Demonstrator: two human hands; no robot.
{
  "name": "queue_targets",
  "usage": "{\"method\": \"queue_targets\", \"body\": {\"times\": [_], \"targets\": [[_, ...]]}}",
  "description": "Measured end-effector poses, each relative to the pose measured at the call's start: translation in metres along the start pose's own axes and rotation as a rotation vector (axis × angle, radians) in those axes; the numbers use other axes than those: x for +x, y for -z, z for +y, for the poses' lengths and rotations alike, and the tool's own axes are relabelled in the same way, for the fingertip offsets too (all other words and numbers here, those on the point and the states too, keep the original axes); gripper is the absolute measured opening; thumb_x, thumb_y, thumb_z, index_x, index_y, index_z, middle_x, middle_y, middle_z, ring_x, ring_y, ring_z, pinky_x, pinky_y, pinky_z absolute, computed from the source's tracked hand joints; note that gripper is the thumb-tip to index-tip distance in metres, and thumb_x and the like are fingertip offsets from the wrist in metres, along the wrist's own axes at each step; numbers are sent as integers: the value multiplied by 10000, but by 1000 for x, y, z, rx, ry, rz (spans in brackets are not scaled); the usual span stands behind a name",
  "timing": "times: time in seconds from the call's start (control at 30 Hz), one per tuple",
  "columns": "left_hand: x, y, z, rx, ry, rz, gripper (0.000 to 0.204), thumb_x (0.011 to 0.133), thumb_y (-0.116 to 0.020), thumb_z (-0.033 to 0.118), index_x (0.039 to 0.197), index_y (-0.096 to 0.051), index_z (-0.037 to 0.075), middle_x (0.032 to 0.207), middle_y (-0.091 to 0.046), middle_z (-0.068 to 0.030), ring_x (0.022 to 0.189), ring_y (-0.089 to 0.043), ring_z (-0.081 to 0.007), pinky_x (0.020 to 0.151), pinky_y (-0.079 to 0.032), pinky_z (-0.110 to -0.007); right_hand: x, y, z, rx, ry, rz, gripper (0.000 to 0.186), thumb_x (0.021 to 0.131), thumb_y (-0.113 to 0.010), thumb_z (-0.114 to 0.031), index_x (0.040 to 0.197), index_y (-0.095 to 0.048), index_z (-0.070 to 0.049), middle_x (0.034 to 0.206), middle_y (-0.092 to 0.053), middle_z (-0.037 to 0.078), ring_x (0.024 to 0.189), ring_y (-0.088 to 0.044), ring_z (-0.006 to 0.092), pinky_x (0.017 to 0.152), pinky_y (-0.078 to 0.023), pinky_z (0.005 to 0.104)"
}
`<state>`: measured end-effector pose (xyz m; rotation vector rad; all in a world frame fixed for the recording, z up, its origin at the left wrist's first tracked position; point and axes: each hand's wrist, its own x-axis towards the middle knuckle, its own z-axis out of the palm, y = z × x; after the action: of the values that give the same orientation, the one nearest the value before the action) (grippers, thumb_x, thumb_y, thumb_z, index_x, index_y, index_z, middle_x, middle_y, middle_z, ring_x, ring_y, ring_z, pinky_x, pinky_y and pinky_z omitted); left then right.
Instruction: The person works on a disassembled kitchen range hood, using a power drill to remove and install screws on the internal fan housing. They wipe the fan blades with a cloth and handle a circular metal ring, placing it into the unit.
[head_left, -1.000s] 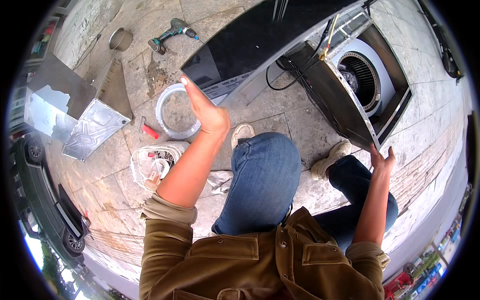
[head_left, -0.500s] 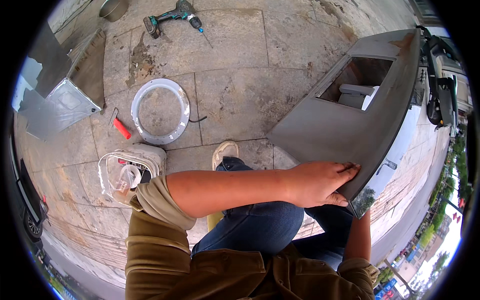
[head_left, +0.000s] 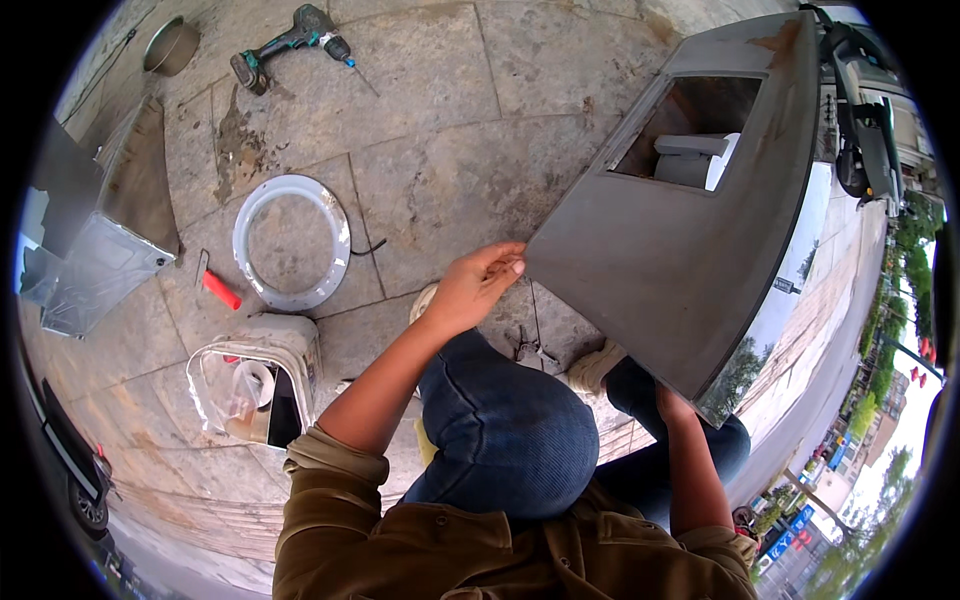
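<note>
A large grey metal housing [head_left: 660,250] with a rectangular opening and a mirror-like outer panel [head_left: 775,300] leans in front of me on the right. At its left corner, the thumb and fingers of my left hand [head_left: 474,288] close on the edge. My right hand [head_left: 675,404] is at the near lower edge, its fingers hidden by the housing. Through the opening a pale grey and white part [head_left: 690,158] shows inside.
Across the paving lie a cordless drill [head_left: 292,45], a white ring [head_left: 245,245] and a red-handled tool [head_left: 220,290]. A white bucket [head_left: 305,350] stands by my left arm. Metal sheets [head_left: 110,265], a round metal pot [head_left: 171,48] and a scooter [head_left: 855,130] are farther out.
My left hand has moved from the housing's near edge to its left corner. The right hand stays by the near edge. The view has shifted slightly.
</note>
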<state>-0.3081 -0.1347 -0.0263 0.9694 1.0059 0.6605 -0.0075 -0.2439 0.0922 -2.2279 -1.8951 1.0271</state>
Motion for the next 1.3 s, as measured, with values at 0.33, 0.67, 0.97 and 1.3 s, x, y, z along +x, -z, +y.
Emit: {"method": "queue_targets", "body": {"times": [0.33,0.67,0.97,1.3], "targets": [[-147,51,-128,281,188,428,264,881,-592,167,1096,-605,15,975,-661,-140,867,-650,-213,761,-498,-300,-8,-46,70,141,84,53,221,866,-624,-154,1017,-630,8,990,-642,79,923,-571,194,849,-435,319],[-242,64,-125,509,176,637,237,888,-569,163,1075,-602,22,952,-655,-138,850,-650,-240,736,-504,-329,5,-44,25,448,-180,26,266,881,-595,-120,1093,-559,37,1030,-626,118,935,-609,207,810,-456,304],[-299,82,-71,1123,-89,850,287,751,-600,46,1036,-589,69,973,-587,-99,938,-559,-284,786,-474,-376,-1,-36,-10,553,-43,5,309,878,-584,-104,1147,-522,34,1102,-605,125,1005,-588,203,848,-446,294],[-340,121,-89,1195,212,977,361,761,-629,141,1110,-584,60,1038,-579,-134,988,-531,-323,862,-442,-413,-5,-38,-5,501,-12,22,237,896,-547,-116,1070,-572,42,1024,-639,106,936,-595,185,870,-432,306]]}}
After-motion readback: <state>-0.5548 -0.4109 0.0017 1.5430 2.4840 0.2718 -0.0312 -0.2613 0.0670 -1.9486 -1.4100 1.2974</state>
